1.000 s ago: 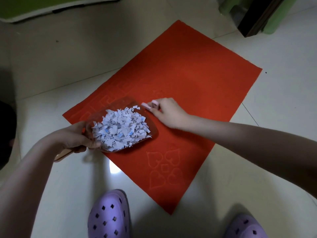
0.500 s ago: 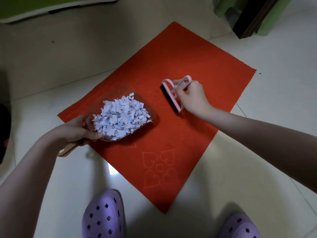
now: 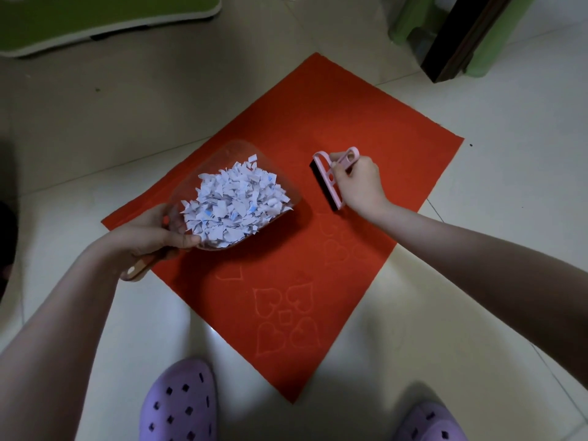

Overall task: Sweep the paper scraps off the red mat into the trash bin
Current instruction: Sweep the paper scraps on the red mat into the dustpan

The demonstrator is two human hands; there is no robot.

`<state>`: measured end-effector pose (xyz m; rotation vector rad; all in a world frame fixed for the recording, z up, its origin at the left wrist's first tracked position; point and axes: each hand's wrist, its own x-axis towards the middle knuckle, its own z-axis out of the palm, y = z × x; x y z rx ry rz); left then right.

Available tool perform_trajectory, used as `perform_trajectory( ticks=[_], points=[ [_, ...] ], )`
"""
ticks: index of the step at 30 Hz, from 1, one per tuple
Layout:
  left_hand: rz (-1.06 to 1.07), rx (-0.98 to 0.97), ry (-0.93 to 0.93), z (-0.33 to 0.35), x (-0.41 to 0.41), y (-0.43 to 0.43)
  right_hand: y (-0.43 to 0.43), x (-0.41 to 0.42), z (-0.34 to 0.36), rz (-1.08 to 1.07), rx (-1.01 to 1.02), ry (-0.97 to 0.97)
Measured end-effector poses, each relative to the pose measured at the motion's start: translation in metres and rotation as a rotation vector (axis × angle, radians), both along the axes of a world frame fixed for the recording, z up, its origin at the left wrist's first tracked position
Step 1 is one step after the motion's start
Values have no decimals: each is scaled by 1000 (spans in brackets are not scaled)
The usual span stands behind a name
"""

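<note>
Down on the pale tiled floor lies the red mat (image 3: 318, 138), set at a slant, with heart outlines pressed into the end nearest the person's feet. Its surface looks swept. The paper scraps (image 3: 234, 205), white with flecks of blue, sit heaped in a clear plastic dustpan (image 3: 219, 157) over the mat's left part. The left hand (image 3: 152, 233) grips this dustpan where the scoop meets its brown handle, with the thumb lying along the near rim and the fingers wrapped underneath. The handle end pokes out below the wrist, over the tile. The scoop's open mouth points towards the middle of the mat.

Just to the right, apart from the dustpan, the right hand (image 3: 359, 183) has its fingers curled round the looped handle of a small pink brush (image 3: 327, 178). The brush's black bristle strip faces the dustpan and sits down at the mat, though I cannot tell whether it actually touches.

Two purple clogs (image 3: 181, 405) stand at the bottom of the scene, one on each side of the mat's near corner. A green-topped board (image 3: 95, 17) lies at the far left, and a green stool (image 3: 410, 23) stands at the far right.
</note>
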<state>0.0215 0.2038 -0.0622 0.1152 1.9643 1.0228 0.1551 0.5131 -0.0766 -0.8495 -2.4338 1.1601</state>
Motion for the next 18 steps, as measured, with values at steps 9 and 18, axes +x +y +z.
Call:
perform_trajectory(
  ticks=[9, 18],
  points=[
    [74, 205, 89, 5, 7, 19, 11, -19, -5, -11, 25, -14],
    [187, 177, 68, 54, -13, 0, 15, -54, 18, 126, -38, -132]
  ],
)
